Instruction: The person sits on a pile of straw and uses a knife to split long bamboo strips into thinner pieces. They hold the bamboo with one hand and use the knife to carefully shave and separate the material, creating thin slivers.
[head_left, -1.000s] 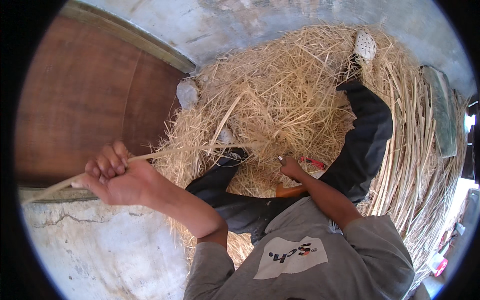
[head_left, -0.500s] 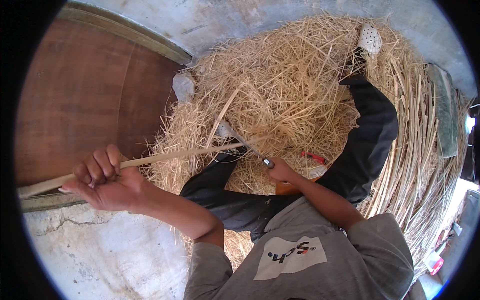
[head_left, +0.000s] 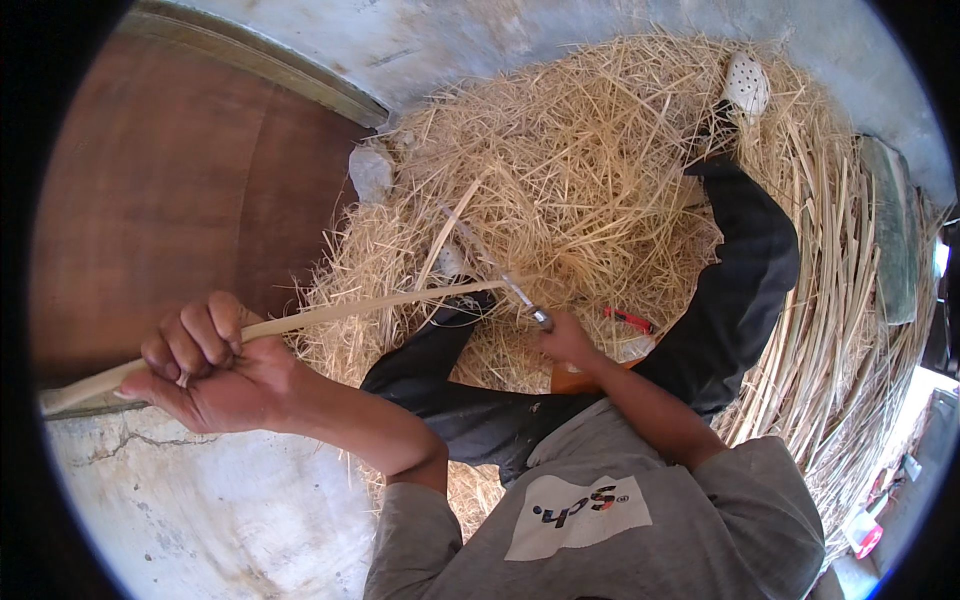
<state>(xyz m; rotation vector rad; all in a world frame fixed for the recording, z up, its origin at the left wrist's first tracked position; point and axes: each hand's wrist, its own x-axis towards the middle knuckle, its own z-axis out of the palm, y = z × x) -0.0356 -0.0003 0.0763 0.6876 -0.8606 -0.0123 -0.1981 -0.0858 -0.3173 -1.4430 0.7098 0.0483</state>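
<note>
My left hand, at the left, is closed round a long pale bamboo strip. The strip runs from the left rim across to the middle, above my left leg. In my closed right hand is a knife, its handle collar shiny metal and its thin blade pointing away to the upper left. The blade crosses by the strip's right end; whether they touch I cannot tell. An orange thing, partly hidden, lies under my right wrist.
A wide heap of straw-like shavings spreads round my legs. On it lies a red-handled tool. Long split strips are stacked at the right beside a green slab-like object. A stone sits by the brown door.
The knife has swung, so its blade points farther away from me, and my right hand has shifted slightly right. My left hand still grips the strip, almost in the same place.
</note>
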